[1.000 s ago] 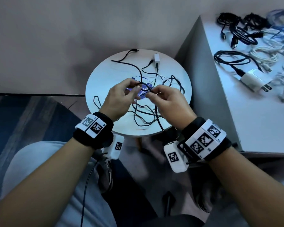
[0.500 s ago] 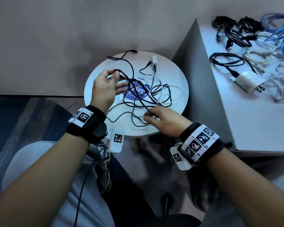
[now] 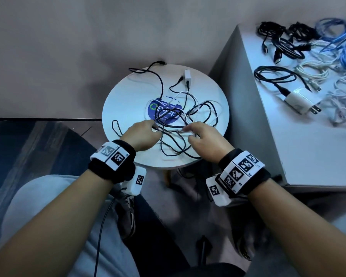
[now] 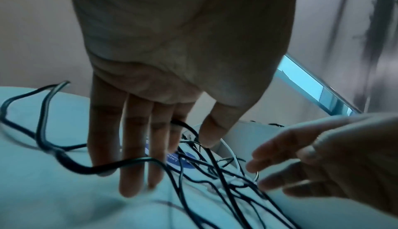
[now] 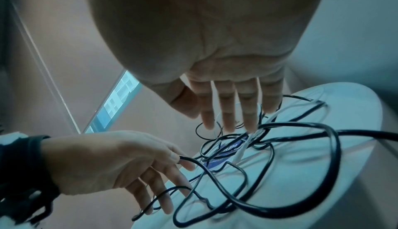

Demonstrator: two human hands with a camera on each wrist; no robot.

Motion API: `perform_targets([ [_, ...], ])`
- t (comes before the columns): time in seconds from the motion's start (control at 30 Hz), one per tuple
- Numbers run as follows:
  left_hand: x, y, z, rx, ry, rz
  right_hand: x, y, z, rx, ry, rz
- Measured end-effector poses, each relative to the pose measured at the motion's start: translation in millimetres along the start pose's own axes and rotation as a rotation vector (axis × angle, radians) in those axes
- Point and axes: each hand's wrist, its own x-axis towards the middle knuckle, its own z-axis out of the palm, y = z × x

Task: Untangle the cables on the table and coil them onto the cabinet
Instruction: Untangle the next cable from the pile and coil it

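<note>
A tangle of black and white cables (image 3: 180,120) lies on the small round white table (image 3: 128,92), over a blue sticker (image 3: 164,110). My left hand (image 3: 155,127) hovers low at the tangle's near left, and a black cable (image 4: 189,130) runs between its thumb and index finger in a pinch. My right hand (image 3: 188,130) is at the near right with its fingers (image 5: 228,118) straight and spread, tips at a white cable (image 5: 241,151). The grey cabinet (image 3: 288,146) stands to the right.
Several coiled black, white and blue cables (image 3: 308,47) and a white plug charger (image 3: 300,100) lie on the cabinet's far part. A small white adapter (image 3: 187,74) sits at the table's far edge. One black cable end (image 3: 160,62) hangs past that edge. My knees are below the table.
My left hand came down and to the right from its raised spot at the table's left, lowering the black cable. The right hand moved forward onto the tangle.
</note>
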Motion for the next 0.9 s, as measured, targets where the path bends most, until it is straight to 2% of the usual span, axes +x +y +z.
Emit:
perform_targets([
  [0.07, 1, 0, -3, -0.213, -0.126, 0.043, -4, -4, 4, -0.007, -0.051, -0.092],
  [0.13, -2, 2, -9, -0.356, -0.201, 0.107, -7, -5, 11, -0.084, -0.175, -0.134],
  [0.23, -7, -1, -10, -0.163, -0.146, 0.136, -3, 4, 21, -0.262, -0.254, -0.064],
  [0.3, -11, -1, -13, -0.027, -0.113, 0.074, -2, 9, 21, -0.279, -0.219, 0.016],
  [0.37, -12, 0, -16, -0.018, -0.119, 0.041, 0, 11, 20, -0.245, -0.16, 0.069],
  [0.47, -13, 3, -25, -0.154, -0.135, 0.179, 2, 11, 17, -0.162, -0.071, 0.086],
  [0.57, -20, 12, -30, -0.482, -0.083, 0.343, 3, 10, 20, -0.182, -0.068, -0.05],
  [0.63, -20, 15, -31, -0.616, 0.079, 0.405, 3, 5, 23, -0.169, -0.004, -0.146],
  [0.73, -16, 13, -34, -0.744, 0.325, 0.423, 1, -8, 19, -0.05, 0.105, -0.24],
  [0.8, -14, 9, -35, -0.798, 0.352, 0.389, -2, -19, 10, 0.046, 0.169, -0.272],
  [0.9, -16, 9, -32, -0.783, 0.267, 0.379, -6, -34, -9, 0.285, 0.264, -0.297],
])
